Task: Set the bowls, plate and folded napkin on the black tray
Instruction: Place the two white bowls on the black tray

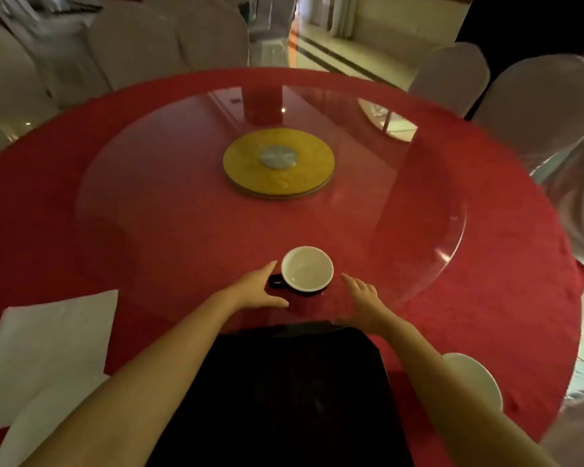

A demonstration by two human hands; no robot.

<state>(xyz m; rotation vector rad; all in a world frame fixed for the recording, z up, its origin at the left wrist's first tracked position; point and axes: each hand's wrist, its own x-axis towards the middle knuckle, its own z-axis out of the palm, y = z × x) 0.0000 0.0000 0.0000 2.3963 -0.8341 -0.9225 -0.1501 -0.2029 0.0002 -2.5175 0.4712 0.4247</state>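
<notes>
A: Where is the bowl (307, 268) sitting?

B: It is sitting upright on the red tablecloth (81, 210), just beyond the far edge of the black tray (284, 392), not on it. White inside, dark outside, with a small dark handle pointing toward the left hand (257, 287).

A: And the hands relative to the bowl?

B: They are flanking it. The left hand is lying just beside the handle, fingers extended and loosely together, thumb reaching under the bowl's near side; contact cannot be told. The right hand (363, 299) is hovering near the bowl's other side, apart from it, fingers spread open, gripping nothing.

A: Other task items, again taking the bowl as reference?

B: A white plate (476, 379) is lying nearer the person and to the right of the bowl, past the tray's right edge. The white napkin (48, 352) is lying well left of the bowl and nearer, flat on the cloth.

A: Beyond the bowl?

B: A glass turntable (418, 203) is overlapping it; a yellow disc (279, 163) is sitting at the centre.
</notes>
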